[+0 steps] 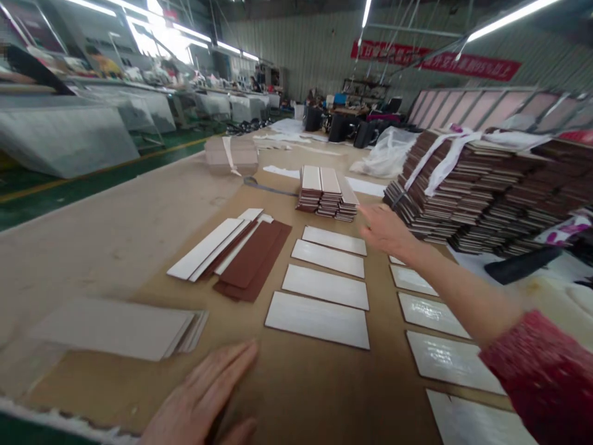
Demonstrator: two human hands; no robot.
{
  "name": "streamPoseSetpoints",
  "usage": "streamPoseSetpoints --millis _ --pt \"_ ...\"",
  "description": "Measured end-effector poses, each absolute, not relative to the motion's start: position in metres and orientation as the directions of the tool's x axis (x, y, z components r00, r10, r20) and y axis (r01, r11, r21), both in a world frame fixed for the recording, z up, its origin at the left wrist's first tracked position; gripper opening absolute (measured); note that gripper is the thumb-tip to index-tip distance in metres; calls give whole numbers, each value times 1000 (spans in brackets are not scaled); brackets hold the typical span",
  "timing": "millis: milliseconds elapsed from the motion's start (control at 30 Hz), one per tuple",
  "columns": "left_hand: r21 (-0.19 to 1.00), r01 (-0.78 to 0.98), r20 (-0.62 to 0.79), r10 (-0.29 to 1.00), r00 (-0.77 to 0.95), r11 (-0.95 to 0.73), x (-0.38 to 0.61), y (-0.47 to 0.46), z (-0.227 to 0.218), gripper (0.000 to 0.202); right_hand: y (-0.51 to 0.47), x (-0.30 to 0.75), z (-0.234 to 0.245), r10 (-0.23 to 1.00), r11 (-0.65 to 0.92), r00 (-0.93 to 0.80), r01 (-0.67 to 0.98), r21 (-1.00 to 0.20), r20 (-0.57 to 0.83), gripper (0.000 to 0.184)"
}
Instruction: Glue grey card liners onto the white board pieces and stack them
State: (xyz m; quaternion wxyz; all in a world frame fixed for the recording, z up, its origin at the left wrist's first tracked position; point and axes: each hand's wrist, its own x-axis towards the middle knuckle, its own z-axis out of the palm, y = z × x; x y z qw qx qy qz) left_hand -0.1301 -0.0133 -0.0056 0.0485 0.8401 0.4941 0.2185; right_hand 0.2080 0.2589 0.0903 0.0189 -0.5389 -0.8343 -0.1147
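Note:
My left hand (204, 398) lies flat on the brown table near the front edge, fingers stretched out, holding nothing. My right hand (385, 230) reaches forward over the table, fingers apart, towards a short stack of white-topped panels (327, 193). Below it lie two columns of white rectangular panels: one in the middle (324, 287) and a glossy one on the right (430, 312). To the left sits a fanned pile of brown and white strips (241, 250).
A big heap of dark brown panels (491, 191) tied with white ribbon fills the right. A flat grey stack (125, 327) lies at the near left. A cardboard box (230, 154) and plastic wrap (386, 154) stand farther back. Green floor and workbenches lie to the left.

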Motion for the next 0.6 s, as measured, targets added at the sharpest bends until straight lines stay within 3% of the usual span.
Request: streamPoseSetpoints --millis 233,400,600 --pt "167 912 284 904 320 -375 -90 9 6 62 89 230 68 865 502 -502 863 -46 27 46" --pt "152 921 266 912 311 -358 -82 12 -3 56 44 224 38 852 522 -520 852 -32 59 46" --pt "139 918 273 905 326 -373 -87 7 -4 54 30 222 26 802 557 -549 830 36 233 45"
